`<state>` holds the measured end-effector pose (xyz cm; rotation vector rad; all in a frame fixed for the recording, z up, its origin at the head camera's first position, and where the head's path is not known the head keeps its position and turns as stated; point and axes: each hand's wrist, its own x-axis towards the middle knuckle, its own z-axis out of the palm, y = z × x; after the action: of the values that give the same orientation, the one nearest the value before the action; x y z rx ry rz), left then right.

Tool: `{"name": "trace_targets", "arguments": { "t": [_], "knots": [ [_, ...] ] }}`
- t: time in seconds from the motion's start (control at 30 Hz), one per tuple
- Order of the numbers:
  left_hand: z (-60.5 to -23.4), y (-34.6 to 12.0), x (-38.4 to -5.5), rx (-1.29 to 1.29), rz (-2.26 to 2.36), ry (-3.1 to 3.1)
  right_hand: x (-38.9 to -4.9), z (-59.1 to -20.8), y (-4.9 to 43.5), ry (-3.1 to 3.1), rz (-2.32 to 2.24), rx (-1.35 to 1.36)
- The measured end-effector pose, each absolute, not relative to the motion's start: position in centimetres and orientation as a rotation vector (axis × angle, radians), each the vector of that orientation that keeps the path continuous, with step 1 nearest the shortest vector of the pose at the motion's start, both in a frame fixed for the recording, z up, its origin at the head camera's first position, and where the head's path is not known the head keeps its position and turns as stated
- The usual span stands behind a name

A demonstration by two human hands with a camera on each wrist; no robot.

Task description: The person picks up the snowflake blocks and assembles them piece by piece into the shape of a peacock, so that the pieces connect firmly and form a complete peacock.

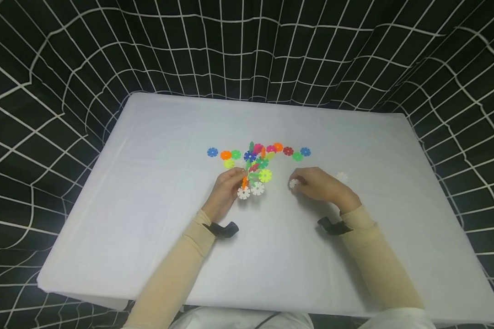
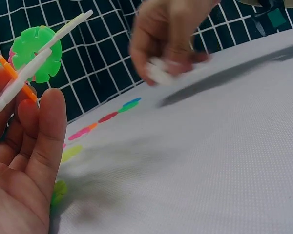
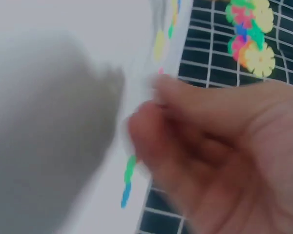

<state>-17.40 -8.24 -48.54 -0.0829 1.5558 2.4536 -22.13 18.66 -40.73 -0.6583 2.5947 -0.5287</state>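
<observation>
Head view: my left hand [image 1: 226, 187] pinches the near-left part of a many-coloured cluster of notched, flower-shaped plastic discs [image 1: 253, 167], slotted together at angles above the white-covered desk [image 1: 119, 219]. Right of the cluster and apart from it, my right hand [image 1: 319, 185] pinches a small white notched plastic disc [image 1: 294, 183]. Loose discs lie either side of the cluster's far end: a flat blue plastic disc [image 1: 212, 152] to its left, a flat red plastic disc [image 1: 288, 151] to its right. Well right of the cluster, behind my right hand, sits a pale white disc [image 1: 342, 176]; it almost melts into the cloth, so my wrist could knock it.

Left wrist view: my thumb and fingers close on the cluster's edge, where a thin orange plastic disc [image 2: 10, 68] crosses a white one. I'd judge this the weak point: with support at one edge only, a hard push elsewhere could twist the cluster or pop a slot apart.

Right wrist view: beyond my fingers, the cluster shows off to one side. My hand is blurred, and I cannot tell how firmly it pinches; a loose hold could let the small disc slip or meet a slot crooked.
</observation>
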Motion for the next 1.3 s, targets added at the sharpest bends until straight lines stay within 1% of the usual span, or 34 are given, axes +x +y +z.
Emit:
{"name": "trace_targets", "arguments": {
  "t": [0.23,0.4,0.7,0.97,1.3],
  "knots": [
    [-48.7,-8.2,-17.3,-0.066,2.489,1.526,-21.7,-40.2,16.7,2.721,-0.988,-0.68],
    [-48.8,-8.2,-17.3,-0.063,2.462,1.552,-21.1,-39.7,15.4,2.708,-1.18,-0.679],
    [-48.8,-8.2,-17.3,-0.056,2.41,1.6,-20.7,-39.9,14.7,2.772,-1.148,-0.723],
    [-48.7,-8.1,-17.2,-0.073,2.388,1.633,-20.6,-40.1,14.9,2.807,-1.138,-0.83],
    [-48.7,-8.1,-17.3,-0.054,2.386,1.636,-20.5,-40.1,15.0,2.815,-1.151,-0.842]
  ]
}}
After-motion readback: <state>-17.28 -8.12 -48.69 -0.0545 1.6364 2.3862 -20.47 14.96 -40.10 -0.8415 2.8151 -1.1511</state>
